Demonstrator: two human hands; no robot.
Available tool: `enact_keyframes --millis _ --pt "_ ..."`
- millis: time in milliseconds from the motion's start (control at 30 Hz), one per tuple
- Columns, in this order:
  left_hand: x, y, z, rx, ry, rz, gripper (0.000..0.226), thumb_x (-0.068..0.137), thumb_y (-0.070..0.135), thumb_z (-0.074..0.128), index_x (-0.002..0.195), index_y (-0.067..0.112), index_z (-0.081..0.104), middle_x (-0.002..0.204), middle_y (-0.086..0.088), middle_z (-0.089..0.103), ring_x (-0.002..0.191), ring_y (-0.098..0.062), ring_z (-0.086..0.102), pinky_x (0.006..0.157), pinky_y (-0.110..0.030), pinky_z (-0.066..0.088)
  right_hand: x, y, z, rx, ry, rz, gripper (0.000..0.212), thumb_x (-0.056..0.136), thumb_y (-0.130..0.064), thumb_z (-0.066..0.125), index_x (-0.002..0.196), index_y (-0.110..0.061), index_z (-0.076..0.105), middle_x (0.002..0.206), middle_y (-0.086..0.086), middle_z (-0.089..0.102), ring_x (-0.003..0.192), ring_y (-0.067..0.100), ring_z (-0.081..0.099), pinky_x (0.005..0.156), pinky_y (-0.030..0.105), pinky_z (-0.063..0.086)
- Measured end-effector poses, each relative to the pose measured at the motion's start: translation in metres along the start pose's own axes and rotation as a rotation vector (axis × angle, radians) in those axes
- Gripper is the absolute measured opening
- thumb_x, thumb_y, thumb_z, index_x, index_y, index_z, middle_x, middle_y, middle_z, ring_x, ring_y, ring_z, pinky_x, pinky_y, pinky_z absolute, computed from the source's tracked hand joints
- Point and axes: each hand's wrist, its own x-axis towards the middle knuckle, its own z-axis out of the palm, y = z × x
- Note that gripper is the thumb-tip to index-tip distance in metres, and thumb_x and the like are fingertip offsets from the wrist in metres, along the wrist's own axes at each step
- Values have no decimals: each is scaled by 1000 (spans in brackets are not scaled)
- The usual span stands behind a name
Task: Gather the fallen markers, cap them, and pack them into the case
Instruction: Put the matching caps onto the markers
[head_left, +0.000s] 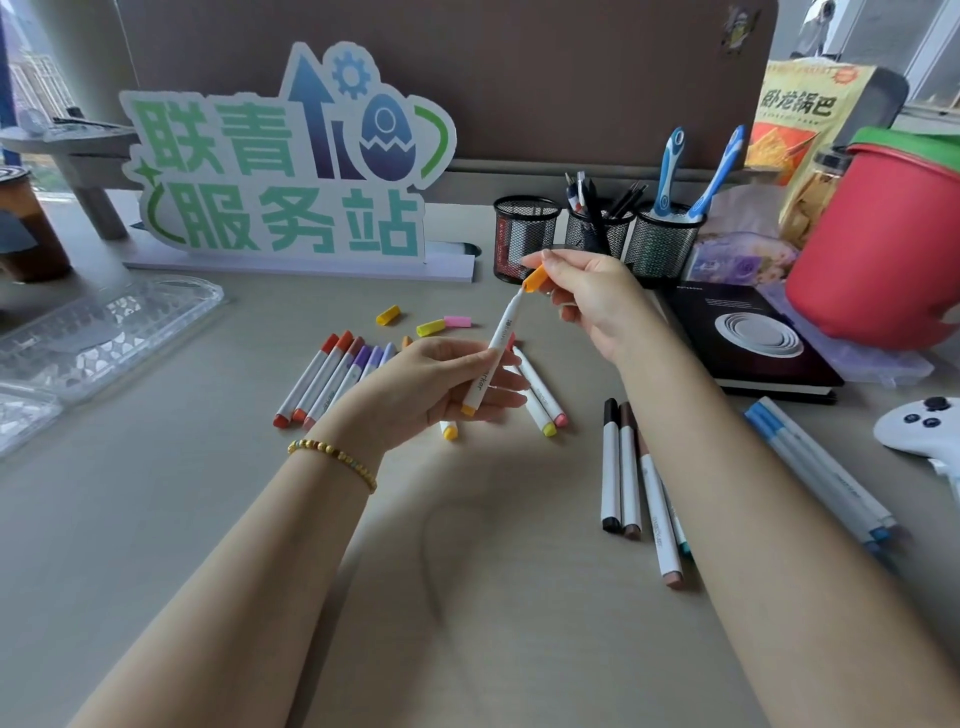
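Orange cap (535, 279) is sitting pinched in the right hand (587, 301) grip, meeting the marker (493, 353) tip. The left hand (441, 384) is clamping the barrel; its long axis is running 7 to 1 o'clock, above the worktop (208, 519).

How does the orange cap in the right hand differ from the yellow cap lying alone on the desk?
The orange cap is pinched in the right hand, in the air at a marker's tip; the yellow cap lies loose on the desk, touched by nothing. Their colours differ. Both look alike in shape.
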Motion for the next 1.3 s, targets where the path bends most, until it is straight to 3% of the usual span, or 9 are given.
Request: enact_keyframes --millis 333,667,867,933,1000,1067,1133,1200,1300 --pt "1 0 -1 20 63 -4 21 96 15 46 99 2 63 79 -8 73 72 -15 71 67 -25 59 -5 -1 8 -238 -180 -68 22 97 -22 49 110 -21 67 85 -7 61 74 6 49 63 18 39" --pt "6 0 10 68 258 85 22 100 10 39 93 2 59 66 -4 48 52 -8 45 46 -16 40 -7 -2 14 -275 -325 -72 65 81 16 30 135 -16 47 122 -4 61 108 12 52 71 16 38" --pt "-5 9 9 31 173 14 24 98 19 42 89 4 58 69 -6 71 62 -15 70 57 -23 57 -10 2 22 -302 -319 -40 54 89 11 32 134 -13 50 126 -1 59 96 2 54 67 12 40" --pt "-6 12 6 225 254 22 30 97 29 45 91 6 63 74 -1 73 71 -15 71 62 -19 56 -8 4 23 -300 -295 -29 50 92 8 35 133 -14 51 127 2 58 104 4 55 69 11 38" --pt "0 10 -3 566 450 59 35 94 39 49 87 12 71 66 3 63 61 -6 59 50 -4 42 -5 7 20 -328 -239 -19 49 92 6 38 134 -17 50 130 6 56 108 7 49 69 10 36" --pt "7 4 -17 829 626 80 41 92 41 48 78 12 73 60 2 51 56 -3 48 54 -9 35 -4 9 17 -340 -186 3 52 91 7 36 134 -17 50 131 7 53 107 7 46 67 8 36" --pt "12 -4 -30 1038 745 80 46 92 42 46 64 14 69 72 1 54 89 -8 48 75 -23 28 -6 10 17 -341 -147 24 53 89 8 34 131 -16 53 132 9 51 106 10 48 64 7 40" --pt "15 -13 -37 1207 793 40 44 90 45 44 55 23 61 92 2 55 112 -20 39 80 -28 24 -7 12 20 -359 -127 36 52 87 9 33 128 -16 56 132 10 51 113 21 54 74 14 44" --pt "15 -19 -37 1395 768 -62 40 91 43 40 81 18 70 108 -1 51 115 -25 34 89 -33 29 -7 14 23 -374 -115 70 50 87 9 33 123 -15 59 129 15 53 122 26 50 78 18 39"
